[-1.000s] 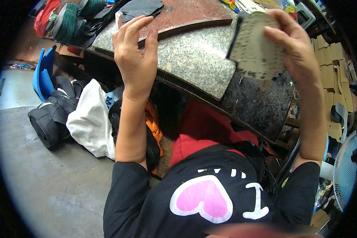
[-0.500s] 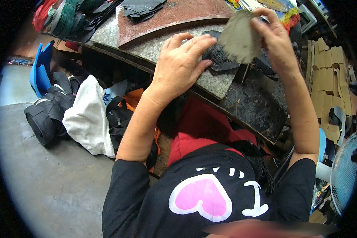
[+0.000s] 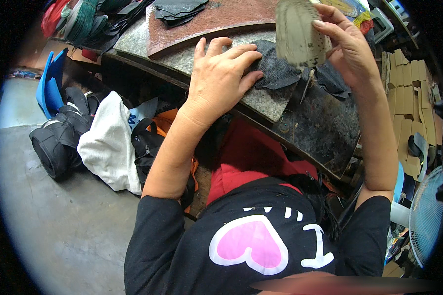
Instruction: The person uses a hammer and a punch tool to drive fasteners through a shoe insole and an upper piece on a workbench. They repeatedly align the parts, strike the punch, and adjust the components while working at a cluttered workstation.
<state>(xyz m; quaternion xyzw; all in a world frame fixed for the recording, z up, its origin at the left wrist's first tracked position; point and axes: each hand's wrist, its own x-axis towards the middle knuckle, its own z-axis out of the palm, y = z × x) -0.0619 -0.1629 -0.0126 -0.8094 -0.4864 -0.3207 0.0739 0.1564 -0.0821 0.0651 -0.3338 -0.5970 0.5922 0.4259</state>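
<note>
Gripping a grey-green panel [image 3: 299, 37] by its upper right edge, the right hand [image 3: 350, 44] has thumb and fingers clamped on it; the panel overlaps in view the far right part of a black leather piece [image 3: 276, 69], and whether the 2 touch I cannot tell. The left hand [image 3: 217, 78], palm down with fingers spread, has its fingertips and thumb at the leather's left edge. The hands are apart, the leather between them. That leather lies on the granite slab [image 3: 268, 102], near the slab's right edge. Granite shows between the curved edge of the red-brown board [image 3: 231, 17] and the slab's front edge, and again from the leather to the slab's front right corner. Past the slab's right edge, the scuffed black table [image 3: 325, 132] runs on to its own front right corner. White letters [image 3: 317, 248] stand beside 1 pink heart [image 3: 251, 241] on the black T-shirt [image 3: 170, 246]; dark marks at the panel's lower edge are too small to read. Just beyond the slab's right edge are 1 more black leather scrap [image 3: 333, 81] and 1 slender awl-like tool [image 3: 306, 87]; near the board's left edge sits 1 stack of black leather pieces [image 3: 178, 12], too overlapped to count
</note>
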